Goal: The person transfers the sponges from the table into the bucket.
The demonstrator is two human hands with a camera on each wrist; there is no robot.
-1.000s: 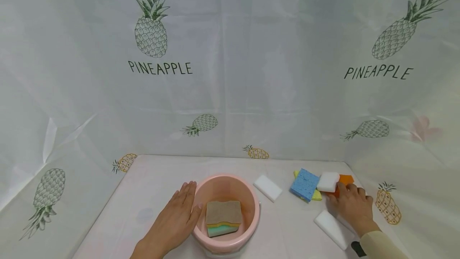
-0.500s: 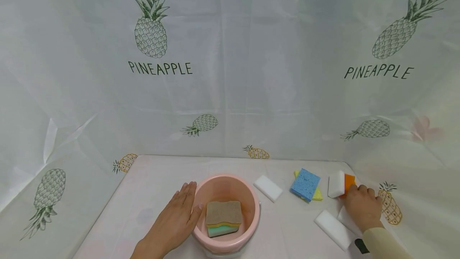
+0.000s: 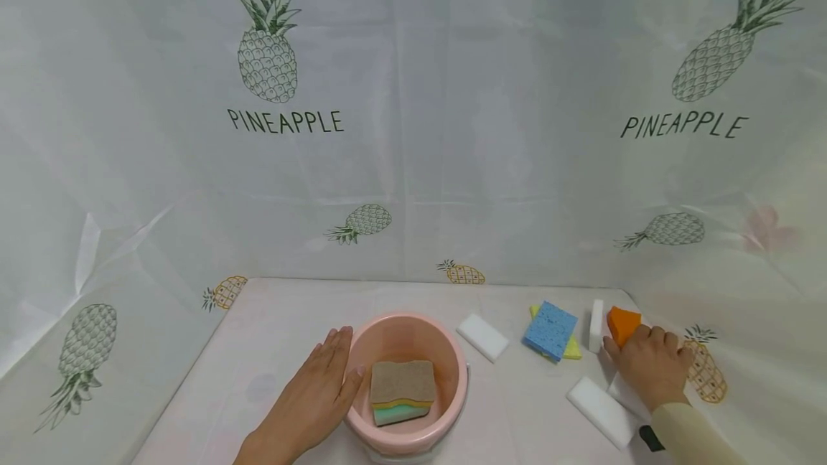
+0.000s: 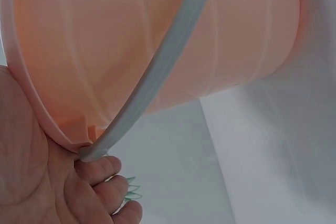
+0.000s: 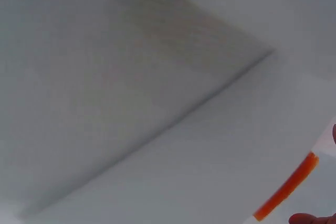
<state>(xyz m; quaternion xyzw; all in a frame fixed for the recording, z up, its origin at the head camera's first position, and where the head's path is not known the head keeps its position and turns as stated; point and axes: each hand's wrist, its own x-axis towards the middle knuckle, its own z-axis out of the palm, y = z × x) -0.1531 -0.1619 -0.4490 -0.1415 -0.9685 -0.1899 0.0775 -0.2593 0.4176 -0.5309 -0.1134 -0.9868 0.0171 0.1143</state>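
Observation:
My left hand (image 3: pixel 310 397) lies with straight fingers along the left rim of a pink bucket (image 3: pixel 460 393). In the left wrist view, its palm is against the rim, and its fingertips are by the end of the grey handle (image 4: pixel 149 80). A sponge (image 3: pixel 402 382) with a brown top and green and white layers sits inside the bucket. My right hand (image 3: pixel 652 368) is at the far right, thumb and fingers around the near end of a tilted orange sponge (image 3: pixel 623 323). Only fingertips and an orange edge show in the right wrist view. A white sponge (image 3: pixel 596 326) stands on edge beside the orange one.
A blue sponge (image 3: pixel 550 331) lies over a yellow sponge (image 3: pixel 572 348), left of the upright white one. Another white sponge (image 3: pixel 482 337) is nearer the bucket. Two more white sponges, including a long one (image 3: pixel 602 411), lie near my right wrist. Pineapple-printed sheeting (image 3: pixel 465 92) surrounds the table.
My right hand has moved slightly right. The white sponge that lay over the orange one has tipped onto its edge, and the orange sponge is now uncovered and tilted. My left hand stays put.

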